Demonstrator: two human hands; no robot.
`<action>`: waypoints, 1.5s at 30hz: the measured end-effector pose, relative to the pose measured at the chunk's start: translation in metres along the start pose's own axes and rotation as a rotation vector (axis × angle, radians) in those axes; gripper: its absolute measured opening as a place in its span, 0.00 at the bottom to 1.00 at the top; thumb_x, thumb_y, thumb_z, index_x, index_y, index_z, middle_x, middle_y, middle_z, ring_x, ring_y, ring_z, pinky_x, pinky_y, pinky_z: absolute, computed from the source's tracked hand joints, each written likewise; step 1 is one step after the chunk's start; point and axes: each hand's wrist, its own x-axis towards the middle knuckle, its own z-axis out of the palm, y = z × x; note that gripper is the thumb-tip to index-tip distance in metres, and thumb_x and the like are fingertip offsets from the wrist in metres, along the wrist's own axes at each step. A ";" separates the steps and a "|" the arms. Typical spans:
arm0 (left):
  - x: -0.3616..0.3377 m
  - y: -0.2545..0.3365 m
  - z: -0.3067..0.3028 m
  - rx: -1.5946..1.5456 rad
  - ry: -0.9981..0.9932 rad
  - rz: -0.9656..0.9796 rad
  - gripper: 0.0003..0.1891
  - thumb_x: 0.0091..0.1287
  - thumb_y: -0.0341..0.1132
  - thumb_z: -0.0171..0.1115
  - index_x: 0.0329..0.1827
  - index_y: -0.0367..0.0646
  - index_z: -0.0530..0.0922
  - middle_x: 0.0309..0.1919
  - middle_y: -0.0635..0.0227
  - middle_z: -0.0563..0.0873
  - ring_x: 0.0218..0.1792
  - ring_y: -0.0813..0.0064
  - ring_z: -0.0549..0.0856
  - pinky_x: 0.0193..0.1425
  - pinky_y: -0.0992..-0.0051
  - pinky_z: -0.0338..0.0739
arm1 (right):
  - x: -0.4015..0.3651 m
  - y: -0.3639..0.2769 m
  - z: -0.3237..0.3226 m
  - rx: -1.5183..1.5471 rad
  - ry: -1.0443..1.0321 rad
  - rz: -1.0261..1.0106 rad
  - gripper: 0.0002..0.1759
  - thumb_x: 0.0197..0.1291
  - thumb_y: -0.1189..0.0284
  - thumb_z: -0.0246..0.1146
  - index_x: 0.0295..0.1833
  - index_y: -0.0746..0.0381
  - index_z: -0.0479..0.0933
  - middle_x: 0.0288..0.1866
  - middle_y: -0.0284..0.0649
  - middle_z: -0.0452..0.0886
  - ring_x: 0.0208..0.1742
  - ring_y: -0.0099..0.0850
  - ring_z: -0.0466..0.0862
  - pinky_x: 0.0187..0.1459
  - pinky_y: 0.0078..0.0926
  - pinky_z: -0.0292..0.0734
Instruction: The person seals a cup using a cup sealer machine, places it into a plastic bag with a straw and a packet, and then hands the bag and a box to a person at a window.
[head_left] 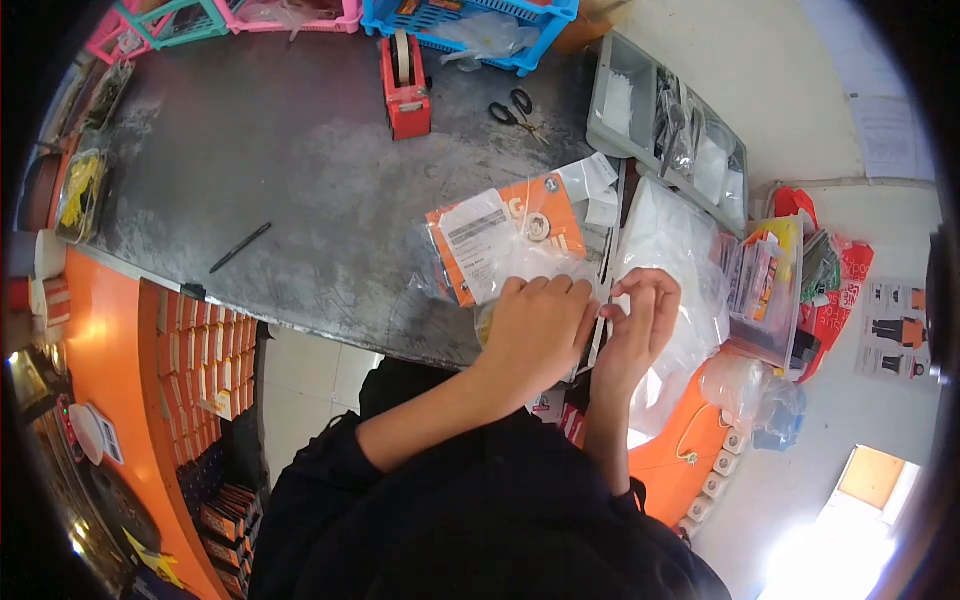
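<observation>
My left hand lies palm down on a clear plastic bag near the front edge of the grey worktop, fingers curled over the bag. Right beside it, my right hand pinches the bag's edge with fingertips together. Just beyond the hands lies an orange packet with a white label and a round part inside. What sits under my left palm is hidden.
A red tape dispenser, scissors and a blue basket stand at the back. A black pen lies left. A grey compartment tray and large clear bags sit to the right. Orange shelving lies below the worktop.
</observation>
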 end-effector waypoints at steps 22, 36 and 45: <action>-0.011 0.079 0.001 -0.072 -0.098 0.862 0.19 0.65 0.43 0.50 0.47 0.34 0.74 0.34 0.49 0.79 0.33 0.58 0.78 0.41 0.60 0.71 | -0.096 -0.069 -0.119 -0.048 -0.254 -0.104 0.13 0.59 0.72 0.52 0.49 0.66 0.67 0.38 0.50 0.76 0.40 0.48 0.77 0.42 0.37 0.70; -0.106 0.254 0.239 -0.358 -0.532 1.169 0.21 0.62 0.44 0.54 0.55 0.43 0.73 0.41 0.50 0.80 0.42 0.58 0.80 0.47 0.65 0.73 | -0.268 -0.082 -0.398 -0.484 0.238 -0.011 0.23 0.61 0.58 0.56 0.50 0.67 0.65 0.37 0.48 0.75 0.35 0.34 0.77 0.35 0.28 0.70; -0.122 0.319 0.371 -0.262 -1.070 1.525 0.18 0.51 0.24 0.51 0.47 0.42 0.75 0.43 0.61 0.81 0.46 0.60 0.79 0.52 0.59 0.69 | -0.284 -0.032 -0.470 -0.340 0.550 0.566 0.25 0.55 0.54 0.60 0.47 0.64 0.69 0.32 0.45 0.77 0.33 0.33 0.79 0.35 0.28 0.73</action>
